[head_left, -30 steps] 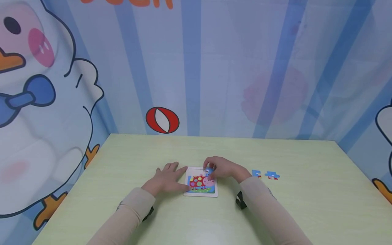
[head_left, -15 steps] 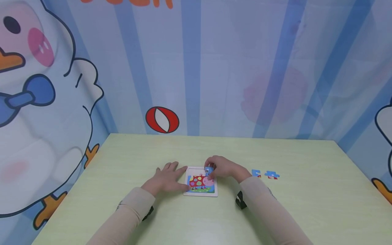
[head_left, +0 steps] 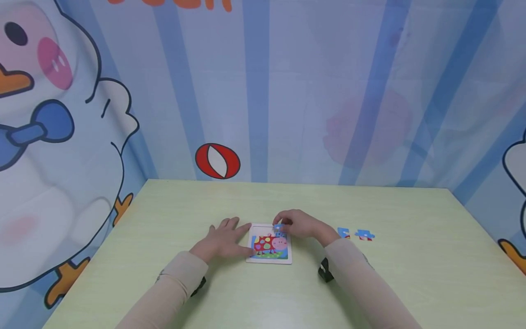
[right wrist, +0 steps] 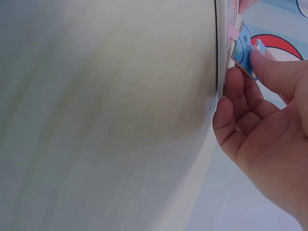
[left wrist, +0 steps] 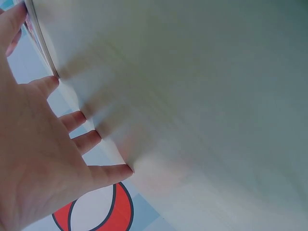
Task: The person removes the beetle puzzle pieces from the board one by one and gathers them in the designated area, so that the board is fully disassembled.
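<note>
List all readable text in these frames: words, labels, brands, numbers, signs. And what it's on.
No text reads in full.
Orange lettering on the striped backdrop: cut off by the head view's top edge, only letter bottoms show; unreadable.
Puzzle board, piece in the right hand, two loose pieces: no text I can make out; small print would be too small to tell.

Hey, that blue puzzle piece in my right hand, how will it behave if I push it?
The puzzle piece is probably stiff, showing no bend in the grip of your right hand. It seems light, being small and thin. Its flat shape suggests sliding rather than rolling.
</note>
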Demonstrator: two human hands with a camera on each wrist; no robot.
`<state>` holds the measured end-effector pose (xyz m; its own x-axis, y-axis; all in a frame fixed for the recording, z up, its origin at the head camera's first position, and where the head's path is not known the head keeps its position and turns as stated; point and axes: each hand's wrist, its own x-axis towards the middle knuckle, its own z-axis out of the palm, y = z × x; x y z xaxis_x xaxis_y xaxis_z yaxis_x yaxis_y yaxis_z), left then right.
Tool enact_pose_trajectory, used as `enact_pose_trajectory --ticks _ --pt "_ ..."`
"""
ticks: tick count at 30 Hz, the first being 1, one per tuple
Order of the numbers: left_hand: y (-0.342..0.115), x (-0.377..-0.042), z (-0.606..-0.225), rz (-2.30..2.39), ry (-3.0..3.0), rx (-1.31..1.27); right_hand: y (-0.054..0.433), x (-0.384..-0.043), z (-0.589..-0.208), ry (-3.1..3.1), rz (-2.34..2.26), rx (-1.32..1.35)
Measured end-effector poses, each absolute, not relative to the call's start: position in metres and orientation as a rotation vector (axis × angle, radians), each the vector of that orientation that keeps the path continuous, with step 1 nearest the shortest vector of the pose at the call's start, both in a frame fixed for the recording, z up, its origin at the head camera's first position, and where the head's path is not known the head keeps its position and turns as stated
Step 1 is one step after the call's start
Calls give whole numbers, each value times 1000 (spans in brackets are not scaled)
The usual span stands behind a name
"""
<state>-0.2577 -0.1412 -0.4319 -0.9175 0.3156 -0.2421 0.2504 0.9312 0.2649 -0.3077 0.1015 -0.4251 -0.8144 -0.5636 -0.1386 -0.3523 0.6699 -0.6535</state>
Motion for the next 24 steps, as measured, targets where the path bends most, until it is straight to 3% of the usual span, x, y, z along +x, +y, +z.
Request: enact_pose_trajectory --ticks 24 --pt "-142 -256 -431 355 2802 428 130 -300 -413 2578 -1031 -767"
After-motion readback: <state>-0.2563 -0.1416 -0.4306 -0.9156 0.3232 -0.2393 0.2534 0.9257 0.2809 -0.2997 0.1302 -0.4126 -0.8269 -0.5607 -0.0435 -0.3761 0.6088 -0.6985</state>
